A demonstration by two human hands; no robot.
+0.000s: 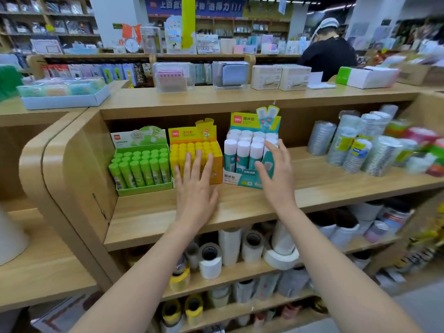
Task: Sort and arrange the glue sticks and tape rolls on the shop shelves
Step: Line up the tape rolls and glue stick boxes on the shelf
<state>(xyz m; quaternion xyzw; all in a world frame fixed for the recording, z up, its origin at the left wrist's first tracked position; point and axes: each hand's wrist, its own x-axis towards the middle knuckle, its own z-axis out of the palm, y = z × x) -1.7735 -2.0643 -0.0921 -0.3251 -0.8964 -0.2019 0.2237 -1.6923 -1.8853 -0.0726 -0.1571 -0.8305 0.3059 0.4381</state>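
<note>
- Wooden shelf unit (pixel 336 186) fills the view, and its middle board carries everything that matters: glue sticks on the left half, tape on the right, so the two kinds are already kept apart.
- Clear tape roll stacks (pixel 353 145) stand bunched at the far right of that board, some leaning and crowded together; my call is that they need straightening later.
- More tape rolls (pixel 230 246), white and chunky, sit loosely on the shelf below, a few upright, one lying flat.
- Teal glue stick box (pixel 245 152) is the tallest display, white caps up, standing a little apart from its neighbour and turned slightly off line.
- Green glue stick box (pixel 140 162) sits at the left end, sticks tilted back so the labels face the shopper.
- Yellow glue stick box (pixel 185 146) is snug against the green one, header card up.
- Right hand (pixel 278 179) reaches around the teal box's right front corner, fingers apart and straight, thumb across the front; nothing gripped yet, and it looks set to nudge the box leftward.
- Left hand (pixel 195 195) hovers at the yellow box's front, fingers spread wide, likely bracing that row; actual contact, I cannot tell.
</note>
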